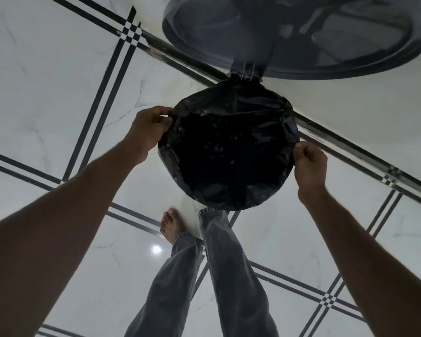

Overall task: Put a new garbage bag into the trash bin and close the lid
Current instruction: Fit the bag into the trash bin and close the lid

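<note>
A round trash bin stands on the floor below me, its mouth lined with a black garbage bag (pixel 229 147) whose edge is folded over the rim all around. The bin's dark round lid (pixel 294 35) stands swung open behind it, joined at a hinge (pixel 244 77). My left hand (pixel 148 130) pinches the bag's edge at the left of the rim. My right hand (pixel 310 164) is closed on the bag's edge at the right of the rim. The bin's own wall is hidden under the bag.
The floor is glossy white marble tile (pixel 58 81) with dark stripe inlays. My legs in grey jeans (pixel 219 276) stand close to the bin's near side, one bare foot (pixel 171 226) showing to the left. A light reflects on the tile near the foot.
</note>
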`<state>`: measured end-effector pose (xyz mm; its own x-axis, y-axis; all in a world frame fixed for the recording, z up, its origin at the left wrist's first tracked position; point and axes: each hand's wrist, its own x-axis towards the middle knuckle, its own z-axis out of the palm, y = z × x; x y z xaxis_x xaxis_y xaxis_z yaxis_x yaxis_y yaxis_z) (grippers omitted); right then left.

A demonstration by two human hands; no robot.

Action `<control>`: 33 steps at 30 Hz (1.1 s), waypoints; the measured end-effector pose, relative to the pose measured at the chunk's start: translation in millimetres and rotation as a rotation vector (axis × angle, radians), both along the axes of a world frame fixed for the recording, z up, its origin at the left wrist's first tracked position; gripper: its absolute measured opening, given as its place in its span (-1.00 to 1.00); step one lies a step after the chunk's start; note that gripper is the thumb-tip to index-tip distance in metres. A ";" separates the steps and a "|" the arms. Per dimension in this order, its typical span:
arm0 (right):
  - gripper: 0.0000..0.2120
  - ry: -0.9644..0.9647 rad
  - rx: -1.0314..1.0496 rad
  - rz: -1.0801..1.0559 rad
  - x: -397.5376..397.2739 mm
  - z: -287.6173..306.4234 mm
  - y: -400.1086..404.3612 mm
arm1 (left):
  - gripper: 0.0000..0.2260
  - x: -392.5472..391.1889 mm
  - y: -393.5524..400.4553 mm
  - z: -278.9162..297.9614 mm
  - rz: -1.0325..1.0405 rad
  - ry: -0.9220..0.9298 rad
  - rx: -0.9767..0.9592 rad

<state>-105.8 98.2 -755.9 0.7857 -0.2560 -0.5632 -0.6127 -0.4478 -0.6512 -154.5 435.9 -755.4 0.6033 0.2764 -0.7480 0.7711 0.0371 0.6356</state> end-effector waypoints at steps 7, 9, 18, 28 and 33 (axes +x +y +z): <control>-0.79 0.252 0.247 -0.138 25.2 -5.2 -1.6 | -0.90 21.8 -7.2 -6.5 0.200 0.089 -0.048; -0.74 0.278 0.231 -0.129 27.7 -2.6 -1.3 | -0.89 26.0 -9.1 -6.5 0.175 0.145 -0.055; -0.65 -0.184 0.036 -0.086 30.1 53.1 23.2 | -0.52 9.8 3.1 36.1 0.112 0.009 0.339; -0.34 -0.724 -0.284 0.336 41.5 179.2 66.4 | -0.50 38.1 -19.5 165.5 -0.300 -0.768 0.583; -0.54 -0.717 -0.291 0.516 55.1 203.0 69.3 | -0.62 55.5 -24.1 194.8 -0.396 -0.721 0.773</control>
